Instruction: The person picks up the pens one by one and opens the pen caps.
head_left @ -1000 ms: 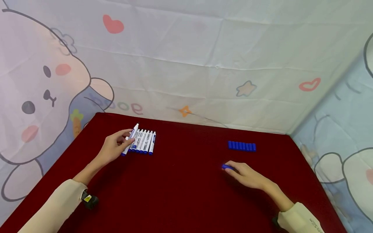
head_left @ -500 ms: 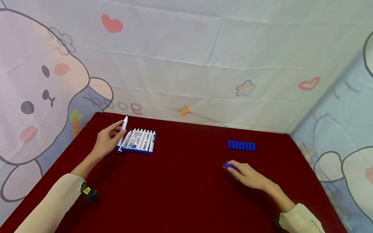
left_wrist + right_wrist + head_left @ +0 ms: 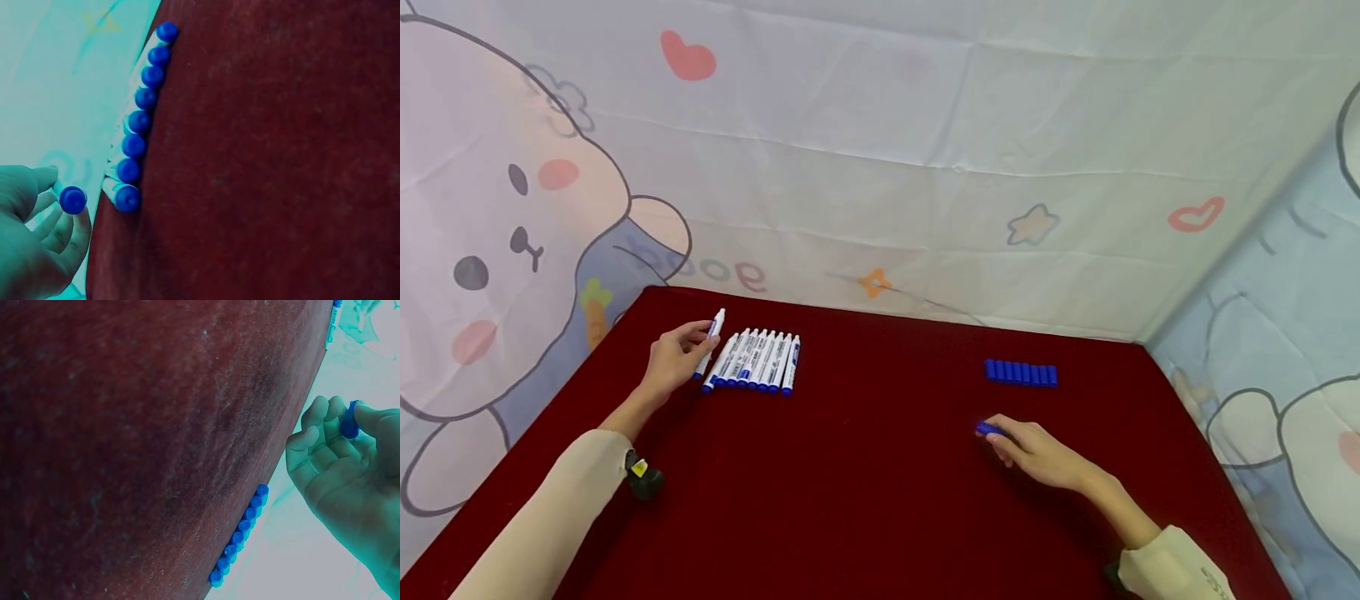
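Observation:
At the left of the head view, my left hand point(image 3: 677, 360) pinches a white marker point(image 3: 710, 343) with a blue end, tilted beside a row of similar markers point(image 3: 756, 362). In the left wrist view that held marker's blue end point(image 3: 73, 200) faces the camera, apart from the row. My right hand point(image 3: 1037, 450) holds a blue marker cap point(image 3: 989, 428) between thumb and fingers, above the cloth on the right. The right wrist view shows the cap point(image 3: 350, 420) by the thumb, the other fingers loosely bent.
A row of several blue caps point(image 3: 1021, 373) lies side by side at the back right. Dark red cloth point(image 3: 850, 483) covers the table. A printed fabric backdrop point(image 3: 880, 167) rises behind it and at the sides.
My left hand has carried the marker leftward off the row, then lowered it slightly beside the row's left end. The right hand has stayed nearly still with the cap.

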Demonstrator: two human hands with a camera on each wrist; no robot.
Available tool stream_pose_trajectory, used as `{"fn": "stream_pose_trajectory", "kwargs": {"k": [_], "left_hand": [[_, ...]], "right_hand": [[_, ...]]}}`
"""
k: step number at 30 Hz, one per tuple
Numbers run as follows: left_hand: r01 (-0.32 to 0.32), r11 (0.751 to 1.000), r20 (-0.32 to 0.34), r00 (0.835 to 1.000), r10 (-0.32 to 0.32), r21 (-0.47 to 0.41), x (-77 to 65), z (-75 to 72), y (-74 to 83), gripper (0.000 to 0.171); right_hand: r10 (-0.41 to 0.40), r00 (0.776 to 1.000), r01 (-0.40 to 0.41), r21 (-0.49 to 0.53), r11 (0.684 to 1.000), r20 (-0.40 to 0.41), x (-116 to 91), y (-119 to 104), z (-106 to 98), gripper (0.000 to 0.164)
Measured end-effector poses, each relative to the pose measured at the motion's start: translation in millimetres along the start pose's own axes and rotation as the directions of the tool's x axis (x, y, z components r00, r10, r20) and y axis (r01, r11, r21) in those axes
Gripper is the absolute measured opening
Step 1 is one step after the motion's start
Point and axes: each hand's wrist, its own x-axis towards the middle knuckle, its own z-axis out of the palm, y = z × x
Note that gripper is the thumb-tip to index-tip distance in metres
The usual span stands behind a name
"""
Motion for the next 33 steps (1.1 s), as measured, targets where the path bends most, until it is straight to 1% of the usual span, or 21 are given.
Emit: {"fn": "stream_pose_trajectory", "kwargs": {"k": [4, 8, 12, 14, 18, 22, 26, 28, 31, 33], "left_hand": [[0.064, 0.997, 0.025, 0.998, -0.065, 0.034, 5.0, 6.5, -5.4, 0.045], [0.085, 0.995, 0.033, 0.996, -0.087, 0.056, 8.9, 11.1, -10.4, 0.043], [0.074, 0.994, 0.050, 0.996, -0.079, 0.084, 12.0, 12.4, -14.0, 0.039], [0.053, 0.992, 0.063, 0.996, -0.061, 0.114, 14.1, 12.2, -15.2, 0.038], [0.016, 0.986, 0.115, 0.993, -0.036, 0.168, 18.7, 10.5, -14.5, 0.038], [0.018, 0.982, 0.169, 0.984, -0.050, 0.186, 20.6, 6.8, -11.5, 0.040], [0.016, 0.984, 0.226, 0.972, -0.057, 0.180, 19.7, 0.3, -9.4, 0.043], [0.016, 0.986, 0.264, 0.963, -0.060, 0.165, 18.6, -4.7, -8.6, 0.045], [-0.002, 0.986, 0.332, 0.942, -0.054, 0.165, 16.2, -13.0, -7.6, 0.048], [-0.020, 0.987, 0.389, 0.920, -0.045, 0.162, 14.4, -18.1, -7.3, 0.053]], "right_hand": [[0.004, 1.000, -0.004, 0.007, 1.000, 0.009, 0, 2, -1, 0.027], [0.010, 1.000, -0.010, 0.007, 1.000, 0.008, 0, 2, 0, 0.026], [0.028, 0.999, -0.028, 0.014, 1.000, 0.020, -1, 2, 1, 0.025], [0.037, 0.999, -0.038, 0.019, 0.999, 0.030, -2, 1, 1, 0.025], [0.048, 0.998, -0.048, 0.019, 0.999, 0.032, -4, -1, -1, 0.025], [0.047, 0.998, -0.048, 0.018, 0.999, 0.033, -5, -1, -1, 0.026], [0.045, 0.998, -0.046, 0.017, 0.999, 0.036, -5, 1, 0, 0.026], [0.046, 0.998, -0.046, 0.015, 0.999, 0.033, -6, 3, 0, 0.025], [0.058, 0.998, -0.058, 0.001, 0.998, 0.026, -7, 5, 1, 0.025], [0.069, 0.997, -0.069, -0.006, 0.998, 0.026, -8, 5, 0, 0.026]]}}
